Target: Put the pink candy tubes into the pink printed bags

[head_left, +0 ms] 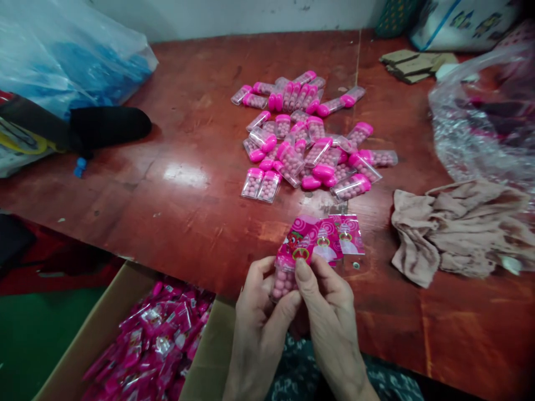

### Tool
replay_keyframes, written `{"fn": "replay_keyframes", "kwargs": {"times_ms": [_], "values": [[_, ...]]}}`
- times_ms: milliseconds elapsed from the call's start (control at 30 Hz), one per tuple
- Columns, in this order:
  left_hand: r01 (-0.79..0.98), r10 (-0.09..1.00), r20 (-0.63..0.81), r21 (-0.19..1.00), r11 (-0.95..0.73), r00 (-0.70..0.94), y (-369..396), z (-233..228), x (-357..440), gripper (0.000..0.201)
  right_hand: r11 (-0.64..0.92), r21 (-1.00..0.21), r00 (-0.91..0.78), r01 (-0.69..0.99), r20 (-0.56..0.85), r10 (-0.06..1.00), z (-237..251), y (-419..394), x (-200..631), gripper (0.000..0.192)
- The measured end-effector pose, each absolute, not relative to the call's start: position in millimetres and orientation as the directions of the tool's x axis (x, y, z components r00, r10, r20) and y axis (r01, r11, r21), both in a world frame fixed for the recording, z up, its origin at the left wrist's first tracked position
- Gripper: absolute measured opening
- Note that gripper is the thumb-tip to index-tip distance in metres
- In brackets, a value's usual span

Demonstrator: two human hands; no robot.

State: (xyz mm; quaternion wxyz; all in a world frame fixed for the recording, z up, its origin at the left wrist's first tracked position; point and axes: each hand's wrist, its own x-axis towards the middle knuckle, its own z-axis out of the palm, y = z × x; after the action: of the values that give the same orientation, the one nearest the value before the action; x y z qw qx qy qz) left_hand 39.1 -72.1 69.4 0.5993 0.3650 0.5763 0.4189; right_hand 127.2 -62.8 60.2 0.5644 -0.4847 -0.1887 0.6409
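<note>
Left hand point(257, 317): fingers round bottle point(282, 283), thumb near its base. Right hand point(330, 306): fingers pinching sleeve point(297, 236) at lower edge. Bottle between hands; sleeve at its top, jutting beyond fingers, fit unclear. More sleeves point(350, 233) on worktop point(200, 223), just past right fingers.

On the table point(200, 223), containers point(317, 151) lie behind the wrappers point(349, 233), with a cloth point(457, 231) to the right.

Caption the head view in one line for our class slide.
Left hand and right hand hold a container of pink balls and a printed wrapper, near pink-capped containers on a table.
</note>
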Motion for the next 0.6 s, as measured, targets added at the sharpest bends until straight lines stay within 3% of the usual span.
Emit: {"fn": "replay_keyframes", "kwargs": {"times_ms": [100, 267, 333, 433, 600], "values": [[0.001, 0.959, -0.269, 0.963, 0.270, 0.089, -74.7, 68.5, 29.4, 0.030, -0.349, -0.693, 0.034, -0.631, -0.474, 0.880, 57.9, -62.7, 130.0, 0.022], [0.320, 1.000, -0.016, 0.947, 0.012, 0.011, -71.9, 68.5, 18.1, 0.021, -0.390, -0.622, -0.033, -0.679, -0.505, 0.863, 55.0, -62.2, 129.6, 0.028], [0.458, 0.996, 0.089, 0.885, -0.084, 0.010, -66.5, 70.5, 16.1, 0.024, -0.396, -0.628, -0.034, -0.670, -0.508, 0.861, 55.7, -61.9, 128.9, 0.026], [0.608, 0.970, 0.205, 0.755, -0.243, 0.133, -56.0, 75.0, 12.5, 0.022, -0.407, -0.656, -0.034, -0.635, -0.503, 0.864, 57.2, -61.4, 129.4, 0.025], [0.694, 0.851, 0.384, 0.500, -0.518, 0.358, -42.4, 78.9, 8.1, 0.014, -0.422, -0.695, -0.002, -0.582, -0.518, 0.855, 58.7, -59.3, 131.7, 0.024]]}}
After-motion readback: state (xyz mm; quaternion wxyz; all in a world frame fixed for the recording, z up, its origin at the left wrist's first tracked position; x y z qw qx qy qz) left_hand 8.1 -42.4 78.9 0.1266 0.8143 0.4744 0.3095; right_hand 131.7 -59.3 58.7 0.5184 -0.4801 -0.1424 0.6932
